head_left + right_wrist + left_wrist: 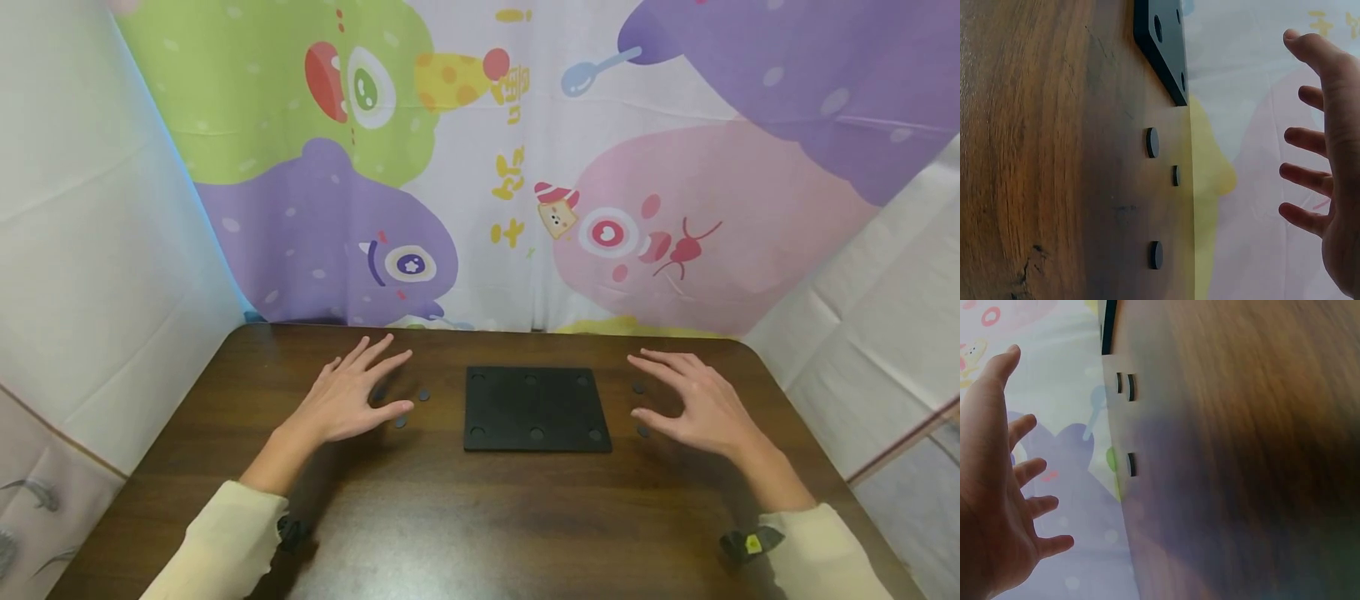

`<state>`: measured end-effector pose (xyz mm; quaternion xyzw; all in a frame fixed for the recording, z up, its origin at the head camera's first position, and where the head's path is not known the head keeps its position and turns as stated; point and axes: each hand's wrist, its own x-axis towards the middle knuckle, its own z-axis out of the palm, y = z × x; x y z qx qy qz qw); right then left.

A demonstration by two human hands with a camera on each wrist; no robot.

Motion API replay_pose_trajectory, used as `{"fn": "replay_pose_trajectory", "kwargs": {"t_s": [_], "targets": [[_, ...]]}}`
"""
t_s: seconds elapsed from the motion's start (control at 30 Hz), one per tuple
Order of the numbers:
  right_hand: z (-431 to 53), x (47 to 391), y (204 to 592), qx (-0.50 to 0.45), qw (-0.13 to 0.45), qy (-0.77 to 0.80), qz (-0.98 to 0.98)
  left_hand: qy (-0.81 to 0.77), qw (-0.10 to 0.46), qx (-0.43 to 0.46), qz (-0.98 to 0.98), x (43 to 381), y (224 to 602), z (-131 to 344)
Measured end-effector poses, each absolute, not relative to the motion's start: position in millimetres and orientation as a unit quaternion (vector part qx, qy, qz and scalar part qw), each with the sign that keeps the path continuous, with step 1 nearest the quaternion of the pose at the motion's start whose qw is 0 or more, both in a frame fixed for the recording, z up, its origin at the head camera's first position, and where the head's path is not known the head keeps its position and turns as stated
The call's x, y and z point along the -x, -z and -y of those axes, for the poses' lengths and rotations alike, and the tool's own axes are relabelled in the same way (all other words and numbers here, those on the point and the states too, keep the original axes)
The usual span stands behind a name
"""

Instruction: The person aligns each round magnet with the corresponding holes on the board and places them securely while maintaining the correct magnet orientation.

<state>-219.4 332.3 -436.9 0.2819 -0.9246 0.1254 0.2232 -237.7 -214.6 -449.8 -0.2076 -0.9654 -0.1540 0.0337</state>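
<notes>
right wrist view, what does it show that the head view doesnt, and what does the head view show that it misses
Only the right wrist view: a third dark disc on the right-hand side; the head view shows just two there.

Only the head view: the left hand, the left-hand discs, the pale sleeves and all six round recesses.

Both: the right hand, the black plate, two right-hand discs, the wooden table and the printed curtain.
</notes>
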Motion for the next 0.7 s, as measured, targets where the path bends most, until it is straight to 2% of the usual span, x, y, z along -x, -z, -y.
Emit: {"fn": "replay_pose_trajectory", "kwargs": {"t_s": [0.7], "targets": [[-319.7, 214.9, 436.0, -0.298, 0.217, -0.113, 0.923, 0.151, 0.041, 0.235, 0.959, 243.8, 452.9, 194.5]]}}
